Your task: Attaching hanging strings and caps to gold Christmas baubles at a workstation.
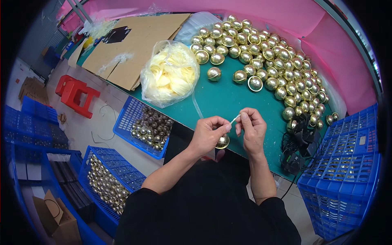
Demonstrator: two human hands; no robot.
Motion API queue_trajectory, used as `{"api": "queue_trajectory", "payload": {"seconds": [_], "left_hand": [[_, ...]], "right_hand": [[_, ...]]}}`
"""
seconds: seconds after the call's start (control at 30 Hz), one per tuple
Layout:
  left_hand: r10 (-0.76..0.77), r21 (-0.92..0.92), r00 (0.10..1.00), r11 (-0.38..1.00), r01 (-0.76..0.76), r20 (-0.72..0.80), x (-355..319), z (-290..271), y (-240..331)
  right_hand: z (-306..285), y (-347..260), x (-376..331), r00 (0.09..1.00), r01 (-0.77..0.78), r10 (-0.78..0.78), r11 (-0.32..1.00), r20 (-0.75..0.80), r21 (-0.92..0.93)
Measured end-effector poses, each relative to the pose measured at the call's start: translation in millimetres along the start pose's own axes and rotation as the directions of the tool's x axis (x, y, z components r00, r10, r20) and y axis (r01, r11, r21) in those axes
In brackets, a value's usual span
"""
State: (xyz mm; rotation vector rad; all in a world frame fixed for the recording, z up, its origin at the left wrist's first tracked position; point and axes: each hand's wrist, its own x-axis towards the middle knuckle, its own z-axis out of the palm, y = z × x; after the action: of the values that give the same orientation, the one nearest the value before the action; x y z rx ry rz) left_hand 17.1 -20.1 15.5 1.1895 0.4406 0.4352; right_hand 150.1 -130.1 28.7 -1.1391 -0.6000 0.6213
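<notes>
My left hand (pixel 207 134) and my right hand (pixel 252 129) meet above the near edge of the green table (pixel 228 98). Pinched between the fingertips of both is a thin, pale cream ribbon (pixel 235 119), which looks twisted. Just below the left fingers sits a gold ball (pixel 222 142), partly hidden by that hand; whether the ribbon is joined to it I cannot tell. A clear plastic bag (pixel 152 93) full of pale yellow ribbons (pixel 171 73) lies beyond my left hand. Many shiny gold balls (pixel 288 75) cover the table's far and right side.
Flattened cardboard (pixel 141 36) lies at the far left. Black devices with cables (pixel 295 159) rest near the right edge, beside stacked blue crates (pixel 339 175). Left of the table, blue baskets (pixel 119 124) of balls and a red stool (pixel 77 94) stand on the floor.
</notes>
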Motion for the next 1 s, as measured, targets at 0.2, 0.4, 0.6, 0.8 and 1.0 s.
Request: {"api": "queue_trajectory", "payload": {"seconds": [0.2, 0.4, 0.6, 0.8, 1.0], "left_hand": [[0.028, -0.015, 0.982, 0.999, -0.031, -0.186, -33.3, -39.4, 18.0], [0.316, 0.283, 0.768, 0.942, -0.183, -0.557, -61.5, -131.9, 8.9], [0.472, 0.546, 0.565, 0.836, -0.046, -0.676, -71.7, -204.7, -16.1], [0.362, 0.315, 0.712, 0.927, -0.205, -0.601, -52.5, -143.7, -4.2], [0.004, 0.076, 0.958, 0.997, 0.018, -0.285, -19.7, -89.6, 9.0]], "right_hand": [[14.9, 9.0, 15.5, 0.986, -0.118, 0.148, 0.942, 0.075, -0.314], [49.5, 63.4, 65.2, 0.953, 0.297, -0.153, 0.635, 0.261, -0.713], [93.6, 87.3, 106.4, 0.983, -0.031, 0.154, 0.674, 0.1, -0.738], [83.7, 87.1, 102.0, 0.941, -0.119, 0.299, 0.728, 0.156, -0.676], [67.5, 42.1, 56.0, 0.886, -0.02, 0.287, 0.808, 0.364, -0.589]]}}
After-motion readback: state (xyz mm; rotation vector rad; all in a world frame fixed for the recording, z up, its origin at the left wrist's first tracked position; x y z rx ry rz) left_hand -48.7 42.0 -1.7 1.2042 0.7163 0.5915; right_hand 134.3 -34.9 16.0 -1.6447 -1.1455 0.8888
